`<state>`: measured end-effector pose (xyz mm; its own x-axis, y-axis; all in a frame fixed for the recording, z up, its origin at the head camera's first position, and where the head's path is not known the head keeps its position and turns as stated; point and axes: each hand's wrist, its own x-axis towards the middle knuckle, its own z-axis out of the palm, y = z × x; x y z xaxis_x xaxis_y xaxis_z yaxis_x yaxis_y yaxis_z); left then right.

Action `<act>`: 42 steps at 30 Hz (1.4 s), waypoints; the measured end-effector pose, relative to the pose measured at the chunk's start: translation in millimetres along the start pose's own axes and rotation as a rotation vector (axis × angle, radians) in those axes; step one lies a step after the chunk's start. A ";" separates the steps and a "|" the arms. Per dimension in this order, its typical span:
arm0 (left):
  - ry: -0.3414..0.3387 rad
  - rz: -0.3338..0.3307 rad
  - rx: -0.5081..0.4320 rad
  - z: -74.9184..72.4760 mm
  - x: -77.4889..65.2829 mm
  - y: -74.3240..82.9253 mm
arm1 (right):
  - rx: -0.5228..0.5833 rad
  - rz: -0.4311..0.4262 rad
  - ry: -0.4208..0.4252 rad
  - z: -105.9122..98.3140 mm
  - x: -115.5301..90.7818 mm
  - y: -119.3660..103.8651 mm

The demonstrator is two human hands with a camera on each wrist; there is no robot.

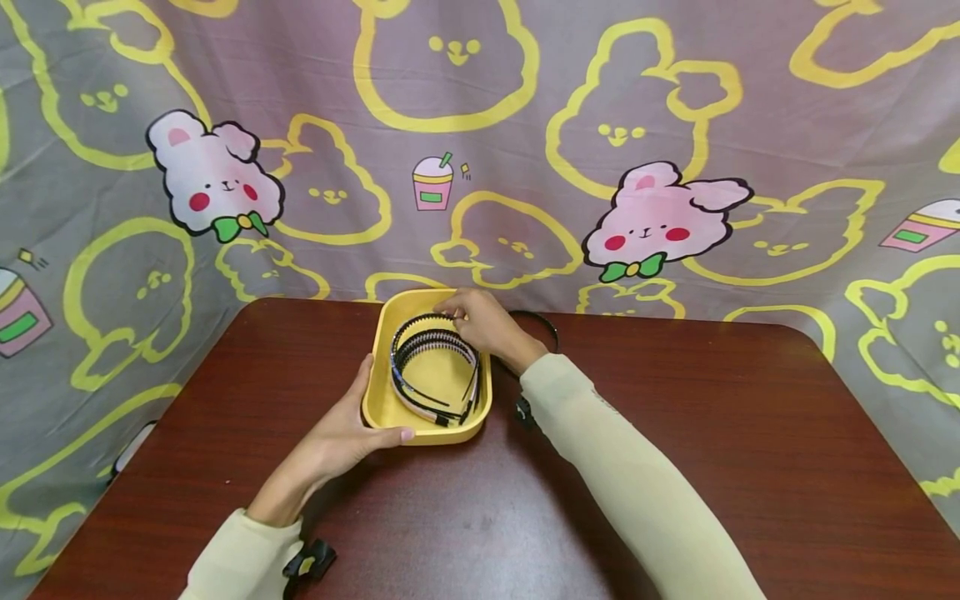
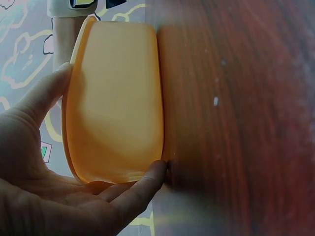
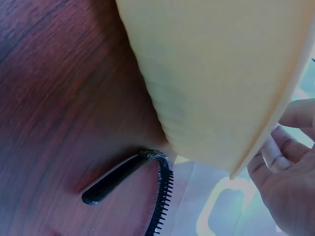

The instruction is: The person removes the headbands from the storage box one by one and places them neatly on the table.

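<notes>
A yellow plastic bin [image 1: 431, 437] stands on the table with several hair headbands [image 1: 438, 337] nested inside, some of them toothed. My left hand [image 1: 337, 437] grips the bin's near left corner, its thumb at the rim; in the left wrist view the fingers lie along the outer wall [image 2: 118, 88]. At the far right rim, my right hand [image 1: 487, 321] reaches in with curled fingers and pinches the uppermost black headband [image 1: 408, 323]. The right wrist view hides the fingertips behind the bin wall [image 3: 211, 73].
Another black toothed headband [image 1: 551, 329] lies on the table right of the bin, partly behind the right wrist. The dark red wooden table [image 1: 675, 375] meets a patterned cloth [image 1: 510, 167] at the back.
</notes>
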<state>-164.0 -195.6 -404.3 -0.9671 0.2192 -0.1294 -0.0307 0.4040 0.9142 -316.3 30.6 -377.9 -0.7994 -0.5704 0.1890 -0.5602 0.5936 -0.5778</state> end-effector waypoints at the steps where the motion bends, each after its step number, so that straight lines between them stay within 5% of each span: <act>1: 0.001 0.003 -0.001 0.1 -0.1 -0.1 | 0.001 0.002 0.001 -0.5 0.0 -0.5; 42: 0.006 -0.007 0.035 0.3 0.3 0.0 | 0.041 0.135 0.107 -30.9 -27.1 21.3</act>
<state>-164.2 -195.3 -404.4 -0.9684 0.2108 -0.1331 -0.0285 0.4366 0.8992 -313.3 76.2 -370.8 -0.8867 -0.4218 0.1894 -0.4382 0.6358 -0.6354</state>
